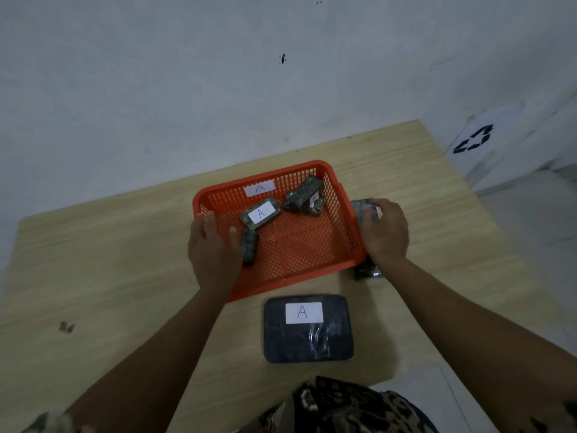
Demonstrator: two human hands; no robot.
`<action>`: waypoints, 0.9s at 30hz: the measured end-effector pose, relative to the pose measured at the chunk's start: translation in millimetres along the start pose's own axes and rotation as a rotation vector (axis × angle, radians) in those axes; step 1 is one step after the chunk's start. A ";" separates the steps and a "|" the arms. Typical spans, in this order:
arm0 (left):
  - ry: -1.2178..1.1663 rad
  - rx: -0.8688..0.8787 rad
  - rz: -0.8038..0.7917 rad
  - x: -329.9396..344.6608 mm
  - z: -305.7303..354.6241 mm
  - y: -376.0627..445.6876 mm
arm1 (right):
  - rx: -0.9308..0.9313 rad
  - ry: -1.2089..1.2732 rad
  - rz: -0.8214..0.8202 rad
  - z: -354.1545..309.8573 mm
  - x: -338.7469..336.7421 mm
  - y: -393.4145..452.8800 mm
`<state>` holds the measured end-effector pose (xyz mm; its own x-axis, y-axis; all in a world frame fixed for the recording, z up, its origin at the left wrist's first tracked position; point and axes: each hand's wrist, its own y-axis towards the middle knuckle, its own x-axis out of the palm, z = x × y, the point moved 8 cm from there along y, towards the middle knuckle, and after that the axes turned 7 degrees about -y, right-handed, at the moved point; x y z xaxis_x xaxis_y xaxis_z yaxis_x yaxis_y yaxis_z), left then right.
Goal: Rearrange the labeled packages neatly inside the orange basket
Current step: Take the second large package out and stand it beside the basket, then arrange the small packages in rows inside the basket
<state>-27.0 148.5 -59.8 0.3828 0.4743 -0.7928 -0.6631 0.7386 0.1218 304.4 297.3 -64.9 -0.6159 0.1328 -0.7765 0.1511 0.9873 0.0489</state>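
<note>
An orange basket (pixel 309 257) sits mid-table with an "A" label on its far wall. Inside lie several small dark wrapped packages: one with an "A" label (pixel 260 213), one unlabeled side up (pixel 249 246) by the left wall, and a pile (pixel 304 195) at the far right corner. My left hand (pixel 212 248) reaches into the basket's left side, fingers apart, thumb touching the package by the wall. My right hand (pixel 385 231) is outside the basket's right wall, gripping a flat dark package (pixel 363 209). A large dark "A" package (pixel 309 328) lies in front of the basket.
The wooden table (pixel 109 260) stands against a grey wall. Another dark package (pixel 368 271) lies under my right wrist beside the basket. A white bag with a recycling mark (pixel 474 139) is off the table at the right.
</note>
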 end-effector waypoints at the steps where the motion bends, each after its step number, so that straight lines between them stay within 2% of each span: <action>1: 0.019 0.068 -0.049 8.3 16.4 9.3 | -0.102 -0.006 -0.013 -19.0 2.8 6.0; 5: 0.041 0.294 -0.213 47.3 71.7 45.1 | -0.604 -0.153 -0.159 -85.3 35.4 13.0; 7: 0.070 0.362 -0.275 64.7 87.2 66.0 | -0.754 -0.253 -0.282 -102.1 57.2 15.4; 10: 0.112 0.363 -0.351 85.6 96.8 94.5 | -0.881 -0.375 -0.430 -115.3 81.6 24.3; 16: 0.250 0.360 -0.458 119.3 85.7 129.2 | -0.948 -0.548 -0.650 -116.7 119.6 52.7; 21: 0.195 0.396 -0.486 126.8 75.1 147.4 | -1.020 -0.483 -0.663 -119.1 135.0 61.6; 23: 0.178 0.420 -0.473 126.2 76.4 148.4 | -0.979 -0.398 -0.667 -117.5 131.7 65.9; 25: 0.184 0.435 -0.452 125.8 76.6 147.9 | -0.877 -0.214 -0.680 -119.2 122.3 72.8; 27: 0.182 0.445 -0.447 126.6 76.1 147.1 | -0.771 -0.001 -0.620 -122.7 105.5 87.3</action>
<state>-27.2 353.7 -96.8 0.4190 0.0163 -0.9078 -0.1208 0.9920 -0.0379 157.8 408.3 -65.5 -0.4148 -0.4270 -0.8035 -0.7431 0.6686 0.0282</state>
